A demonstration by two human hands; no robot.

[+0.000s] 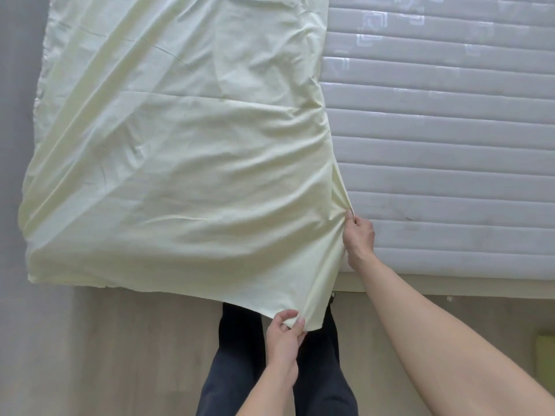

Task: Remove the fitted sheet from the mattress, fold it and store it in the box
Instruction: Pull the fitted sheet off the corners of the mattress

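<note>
**Fingers pinch the sheet's edge at two points, drawing it off the mattress**

The fingers [292, 321] of the left hand [283, 333] are curled tight round a bunch of pale yellow-green fabric at the lowest hanging corner of the fitted sheet [180, 151], thumb on top, down below the bed's edge and in front of the person's dark trousers [240, 355]. The right hand [359, 235] pinches the same free edge higher up, over the mattress, with the cloth gathered between thumb and fingertips. Creases fan out from both grips, so the cloth is under pull between them and toward the far left.

The sheet lies mostly on the left half of the mattress [450, 145], rumpled and loose, its left side draped over the mattress edge. The right half of the mattress is bare, showing grey-white quilted ribs and a faint square pattern near the top. I judge the sheet is already unhooked on this side and the two holds along one edge serve to lift it clear and find a straight line for the first fold.

Below the mattress runs the light wooden bed frame [450, 285], then a pale wood floor [120, 355]. A yellow-green object [545, 345] sits at the right margin; whether it is the box I cannot tell.
</note>
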